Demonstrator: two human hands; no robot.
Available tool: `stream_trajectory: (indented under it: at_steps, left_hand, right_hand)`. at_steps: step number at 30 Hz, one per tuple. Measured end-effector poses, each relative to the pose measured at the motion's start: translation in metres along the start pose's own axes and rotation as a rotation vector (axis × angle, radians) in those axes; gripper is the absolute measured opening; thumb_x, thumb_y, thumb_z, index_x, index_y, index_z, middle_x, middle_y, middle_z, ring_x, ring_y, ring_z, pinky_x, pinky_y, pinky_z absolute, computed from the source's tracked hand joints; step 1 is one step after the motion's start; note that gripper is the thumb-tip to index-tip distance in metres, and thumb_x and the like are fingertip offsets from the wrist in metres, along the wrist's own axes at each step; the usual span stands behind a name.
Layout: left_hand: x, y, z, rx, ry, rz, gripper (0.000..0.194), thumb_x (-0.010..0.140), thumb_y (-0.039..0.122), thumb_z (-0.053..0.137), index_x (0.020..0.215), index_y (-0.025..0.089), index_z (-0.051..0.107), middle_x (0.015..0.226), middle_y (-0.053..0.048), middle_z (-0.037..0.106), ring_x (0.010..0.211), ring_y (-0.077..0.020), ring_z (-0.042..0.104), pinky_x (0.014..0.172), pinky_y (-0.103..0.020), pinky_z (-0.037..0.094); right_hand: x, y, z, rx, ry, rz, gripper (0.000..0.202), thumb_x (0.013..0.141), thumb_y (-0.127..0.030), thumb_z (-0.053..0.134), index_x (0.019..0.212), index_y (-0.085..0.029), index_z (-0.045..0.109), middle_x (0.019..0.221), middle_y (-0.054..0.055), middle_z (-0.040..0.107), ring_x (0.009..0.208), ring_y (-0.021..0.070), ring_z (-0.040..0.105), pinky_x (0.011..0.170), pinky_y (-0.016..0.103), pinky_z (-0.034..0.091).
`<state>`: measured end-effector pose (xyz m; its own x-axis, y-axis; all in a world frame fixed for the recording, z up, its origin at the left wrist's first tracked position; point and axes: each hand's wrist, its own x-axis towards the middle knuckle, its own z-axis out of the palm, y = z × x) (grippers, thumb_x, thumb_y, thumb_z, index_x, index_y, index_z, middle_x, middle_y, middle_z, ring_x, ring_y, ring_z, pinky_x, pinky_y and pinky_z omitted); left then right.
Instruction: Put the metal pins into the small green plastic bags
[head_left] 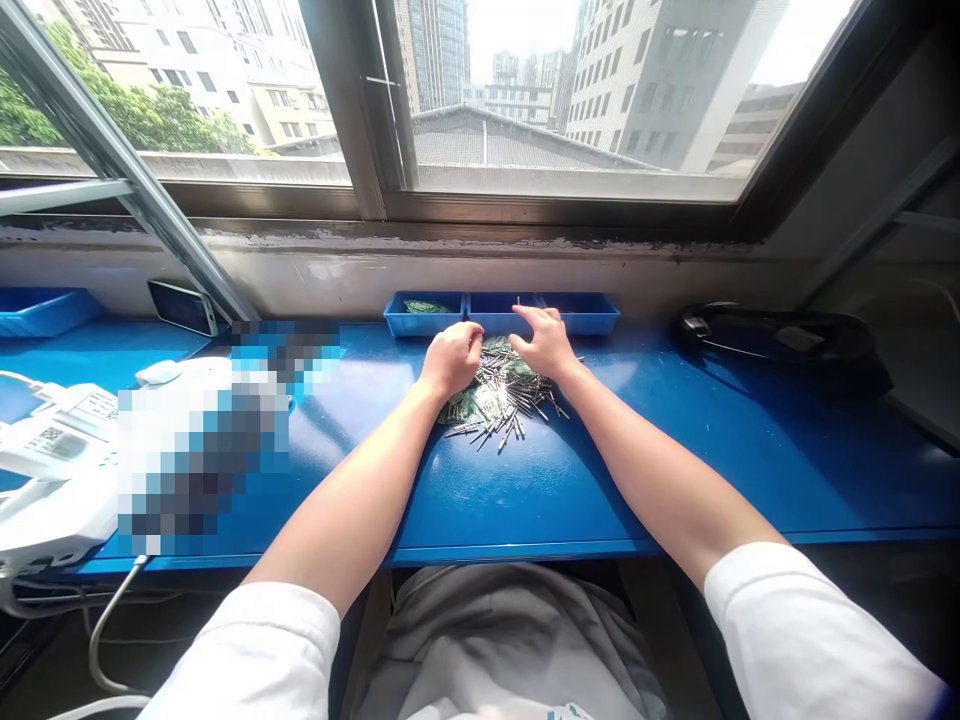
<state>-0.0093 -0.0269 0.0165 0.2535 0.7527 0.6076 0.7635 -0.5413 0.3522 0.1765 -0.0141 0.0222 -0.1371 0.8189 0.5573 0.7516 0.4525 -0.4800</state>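
A loose pile of thin silver metal pins (514, 405), which look like blind rivets, lies on the blue table. Clear, green-tinted plastic bags (466, 404) are mixed into it. At the pile's left edge, my left hand (451, 358) is closed with its fingers curled; whatever they hold is hidden. My right hand (547, 345) hovers over the far right side of the pile, thumb and forefinger apart. Its forefinger reaches towards the middle blue bin (491, 318). A tiny upright tip shows by that finger, too small to make out.
Beside the middle bin stand a left blue bin (425, 322) with a green bag (426, 307) and a right blue bin (589, 320). A phone (184, 307) leans at the back left. White devices with cables (60, 440) fill the left; a black pouch (784, 345) lies right.
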Motion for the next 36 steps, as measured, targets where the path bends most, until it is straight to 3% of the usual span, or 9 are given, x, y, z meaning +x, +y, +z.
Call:
stream_trajectory:
  at_steps: [3, 5, 10, 19, 24, 27, 29, 32, 36]
  left_hand:
    - [-0.001, -0.002, 0.003, 0.025, -0.046, 0.006, 0.024, 0.088, 0.022, 0.042, 0.099, 0.018, 0.063, 0.1, -0.008, 0.067, 0.096, -0.0214, 0.061, 0.089, -0.033, 0.047]
    - [-0.001, -0.001, 0.004, 0.037, -0.066, 0.013, 0.024, 0.087, 0.021, 0.043, 0.098, 0.018, 0.064, 0.1, -0.008, 0.067, 0.098, -0.0217, 0.06, 0.091, -0.034, 0.046]
    - [0.001, -0.001, 0.005, 0.084, -0.041, -0.05, 0.024, 0.086, 0.021, 0.043, 0.093, 0.019, 0.065, 0.098, -0.008, 0.066, 0.1, -0.0235, 0.058, 0.093, -0.036, 0.046]
    - [0.0, -0.006, 0.005, 0.072, -0.074, -0.106, 0.024, 0.085, 0.021, 0.042, 0.091, 0.019, 0.065, 0.097, -0.008, 0.067, 0.095, -0.0233, 0.06, 0.087, -0.036, 0.048]
    - [-0.001, -0.005, 0.006, 0.075, -0.092, -0.099, 0.023, 0.085, 0.023, 0.043, 0.091, 0.02, 0.065, 0.096, -0.007, 0.066, 0.095, -0.0218, 0.06, 0.087, -0.033, 0.049]
    - [0.0, -0.005, 0.004, 0.079, -0.102, -0.082, 0.022, 0.085, 0.025, 0.045, 0.09, 0.02, 0.066, 0.095, -0.007, 0.066, 0.093, -0.0217, 0.061, 0.086, -0.033, 0.049]
    - [0.0, -0.005, 0.003, 0.08, -0.117, -0.063, 0.021, 0.085, 0.026, 0.046, 0.089, 0.019, 0.066, 0.095, -0.007, 0.066, 0.093, -0.0216, 0.061, 0.086, -0.033, 0.049]
    - [-0.001, -0.006, 0.003, 0.083, -0.156, -0.032, 0.022, 0.084, 0.028, 0.048, 0.092, 0.019, 0.067, 0.097, -0.007, 0.066, 0.095, -0.0216, 0.061, 0.088, -0.033, 0.048]
    - [-0.003, -0.008, 0.006, 0.094, -0.229, -0.013, 0.025, 0.082, 0.031, 0.05, 0.092, 0.019, 0.07, 0.1, -0.007, 0.066, 0.097, -0.0223, 0.061, 0.089, -0.033, 0.049]
  right_hand:
    - [0.003, 0.006, 0.004, -0.186, -0.097, 0.054, 0.073, 0.073, -0.035, 0.061, 0.142, -0.021, 0.039, 0.148, 0.008, 0.036, 0.122, 0.0374, 0.035, 0.097, 0.058, 0.032]
    - [0.003, 0.011, 0.007, -0.229, -0.146, 0.083, 0.075, 0.077, -0.043, 0.058, 0.144, -0.021, 0.034, 0.152, 0.008, 0.029, 0.125, 0.0396, 0.03, 0.097, 0.061, 0.029]
    - [0.005, 0.019, 0.011, -0.218, -0.158, 0.106, 0.066, 0.087, -0.06, 0.037, 0.141, -0.023, 0.039, 0.153, 0.008, 0.027, 0.126, 0.0397, 0.028, 0.099, 0.063, 0.026]
    - [0.004, 0.017, 0.012, -0.252, -0.218, 0.16, 0.077, 0.085, -0.064, 0.037, 0.147, -0.02, 0.027, 0.156, 0.012, 0.015, 0.129, 0.0435, 0.027, 0.1, 0.064, 0.027]
    - [0.003, 0.018, 0.012, -0.227, -0.133, 0.143, 0.07, 0.086, -0.059, 0.041, 0.145, -0.023, 0.032, 0.154, 0.011, 0.021, 0.125, 0.041, 0.033, 0.098, 0.061, 0.031]
    - [0.002, 0.018, 0.01, -0.187, -0.014, 0.085, 0.059, 0.086, -0.051, 0.046, 0.136, -0.019, 0.045, 0.144, 0.013, 0.039, 0.121, 0.0365, 0.037, 0.098, 0.055, 0.034]
    - [-0.001, 0.017, 0.007, -0.155, 0.013, 0.006, 0.044, 0.086, -0.042, 0.05, 0.12, -0.016, 0.059, 0.126, 0.014, 0.055, 0.114, 0.0318, 0.043, 0.098, 0.048, 0.037]
    - [-0.007, 0.013, 0.004, -0.104, -0.078, -0.147, 0.024, 0.083, -0.034, 0.056, 0.095, -0.017, 0.069, 0.099, 0.01, 0.064, 0.101, 0.0259, 0.05, 0.095, 0.04, 0.041]
    - [-0.016, 0.005, 0.004, -0.071, -0.25, -0.236, 0.028, 0.081, -0.037, 0.06, 0.102, -0.02, 0.068, 0.103, 0.008, 0.061, 0.1, 0.0234, 0.052, 0.094, 0.037, 0.043]
